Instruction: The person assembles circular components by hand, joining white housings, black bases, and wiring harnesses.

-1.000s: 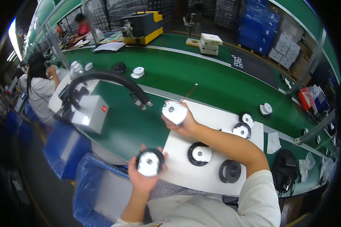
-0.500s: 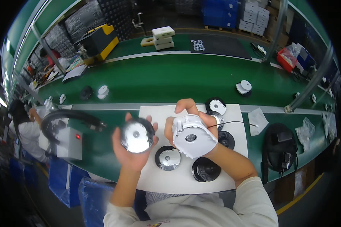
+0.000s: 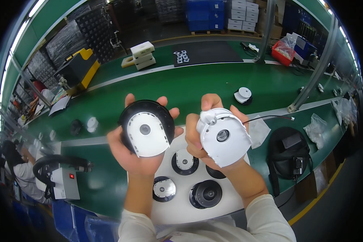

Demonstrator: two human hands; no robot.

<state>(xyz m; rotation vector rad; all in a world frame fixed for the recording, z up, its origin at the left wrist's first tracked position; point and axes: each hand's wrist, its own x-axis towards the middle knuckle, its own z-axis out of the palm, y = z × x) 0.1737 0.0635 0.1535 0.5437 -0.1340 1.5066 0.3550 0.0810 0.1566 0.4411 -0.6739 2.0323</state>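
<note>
My left hand (image 3: 134, 164) cradles a round black base with a white, arch-shaped plate (image 3: 143, 139) on it, its fingers curled around the rim. Beside it, my right hand (image 3: 194, 139) grips a white plastic housing (image 3: 234, 147) with a round hole and a small ridged knob-like piece at its upper left. A thin dark wire (image 3: 270, 116) with a white plug runs out to the right behind the housing. The two parts are held apart, faces toward me. Below them on a white mat (image 3: 169, 213) lie more black discs with plates (image 3: 164, 188) and a ribbed black disc (image 3: 209, 193).
A green conveyor belt (image 3: 181, 86) crosses ahead, carrying a white-and-black part (image 3: 243, 95). At left stands a grey box with a red switch (image 3: 66, 183) and a black hose. A black pouch with a device (image 3: 290, 155) and plastic bags (image 3: 316, 131) lie at right. Another person (image 3: 24, 173) sits far left.
Both hands have lifted the parts toward the view, and the left one's base now faces up squarely. The surroundings have shifted left in view as my head turned.
</note>
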